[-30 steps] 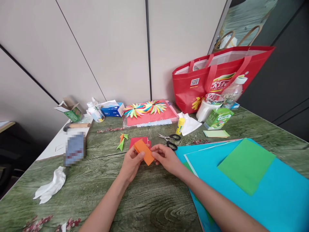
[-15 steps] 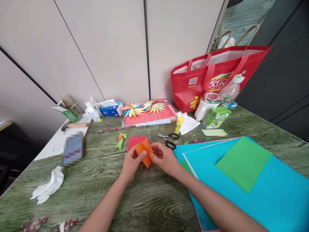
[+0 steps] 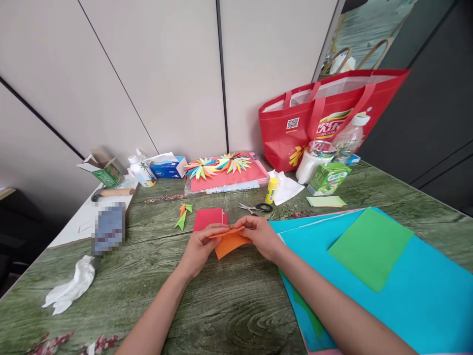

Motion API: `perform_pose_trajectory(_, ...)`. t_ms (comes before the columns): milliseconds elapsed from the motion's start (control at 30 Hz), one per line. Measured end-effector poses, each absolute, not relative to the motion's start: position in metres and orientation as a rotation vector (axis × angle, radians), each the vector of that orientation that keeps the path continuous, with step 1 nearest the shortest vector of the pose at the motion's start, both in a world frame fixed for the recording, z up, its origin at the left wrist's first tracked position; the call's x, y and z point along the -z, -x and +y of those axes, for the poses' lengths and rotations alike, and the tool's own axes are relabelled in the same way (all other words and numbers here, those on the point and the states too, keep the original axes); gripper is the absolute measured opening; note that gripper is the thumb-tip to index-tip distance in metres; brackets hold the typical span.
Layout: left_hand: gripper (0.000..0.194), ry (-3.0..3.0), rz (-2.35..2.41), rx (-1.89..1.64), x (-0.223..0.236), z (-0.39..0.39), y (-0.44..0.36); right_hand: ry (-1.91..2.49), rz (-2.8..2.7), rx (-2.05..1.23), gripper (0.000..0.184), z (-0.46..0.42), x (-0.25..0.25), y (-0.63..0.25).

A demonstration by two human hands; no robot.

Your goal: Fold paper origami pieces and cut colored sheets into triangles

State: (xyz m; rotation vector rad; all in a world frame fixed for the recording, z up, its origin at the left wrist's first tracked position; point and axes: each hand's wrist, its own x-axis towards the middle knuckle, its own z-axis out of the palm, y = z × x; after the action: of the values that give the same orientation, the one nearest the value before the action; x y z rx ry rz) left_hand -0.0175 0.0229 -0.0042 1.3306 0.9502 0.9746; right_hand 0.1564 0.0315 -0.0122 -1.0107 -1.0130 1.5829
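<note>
An orange sheet of paper (image 3: 229,244), partly folded along its upper edge, is held between both hands just above the table. My left hand (image 3: 201,246) pinches its left end. My right hand (image 3: 260,237) grips the opposite end, its fingertips meeting near the fold. Behind the hands lies red paper (image 3: 208,218), its lower part covered by my left fingers. A small folded green and orange paper piece (image 3: 182,217) rests to the left. Scissors (image 3: 254,208) with black handles lie beyond my right hand, which hides part of them.
Large blue sheets (image 3: 373,315) with a green square (image 3: 373,249) on top spread under my right forearm. A yellow glue stick (image 3: 271,190) stands near a crumpled tissue (image 3: 288,187). Behind are folded paper stars (image 3: 232,162) and a red bag (image 3: 284,133). Another tissue (image 3: 72,286) lies left.
The orange paper has gone from an upright, diamond-like shape to a wider, flatter one folded over at the top. My right hand has moved slightly right and now covers part of the scissors' handles.
</note>
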Motion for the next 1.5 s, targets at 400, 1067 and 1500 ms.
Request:
perform_pose_trajectory(400, 0.037, -1.524, 0.976, -1.065, -0.002, 0.020, 0.010, 1.121, -0.959, -1.536, 0.040, 0.034, 0.016, -0.159)
perform_pose_trajectory(1067, 0.025, -1.235, 1.248, -1.318, 0.006, 0.021, 0.010, 0.934, -0.949, -1.653, 0.031, 0.027, 0.009, -0.151)
perform_pose_trajectory(1500, 0.027, -1.085, 1.081, -1.185, 0.003, 0.017, 0.006, 1.074, -1.173, -1.293, 0.022, 0.024, 0.011, -0.149)
